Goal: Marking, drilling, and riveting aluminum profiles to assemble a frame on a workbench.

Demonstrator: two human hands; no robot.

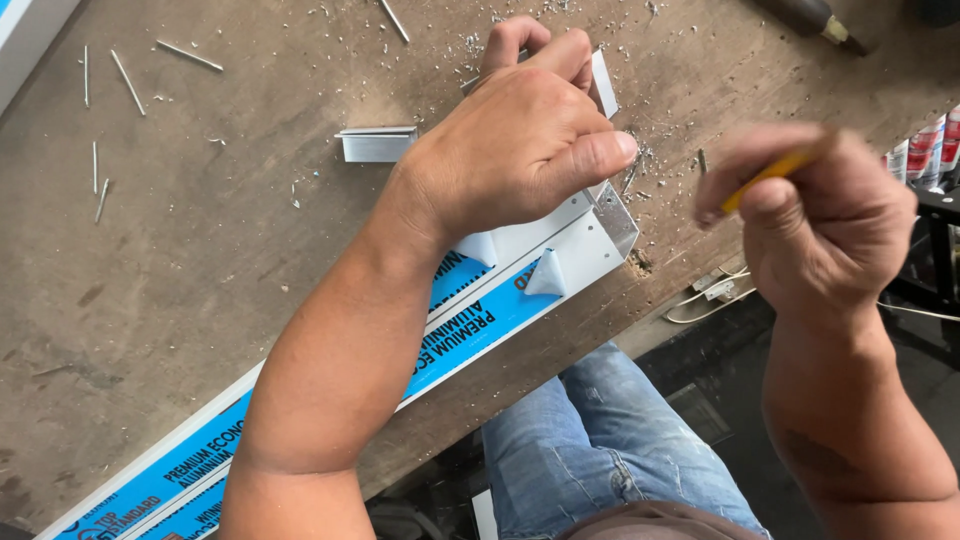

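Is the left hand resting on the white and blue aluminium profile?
Yes, the left hand presses down on the end of the aluminium profile on the workbench.

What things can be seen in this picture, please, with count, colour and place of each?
Long aluminium profile with blue and white protective film: one, silver, lies diagonally on the bench from lower left to centre.
Short aluminium offcut: one, silver, left of the left hand.
Thin metal pins: several, silver, scattered at upper left.
Metal shavings: many, silver, near the top centre.
Worn wooden workbench: one, brown.
Dark tool handle with brass tip: one, top right.
Blue jeans: below the bench edge.
Left hand: presses on the profile's end.
Right hand: holds a yellow pencil-like tool, blurred.
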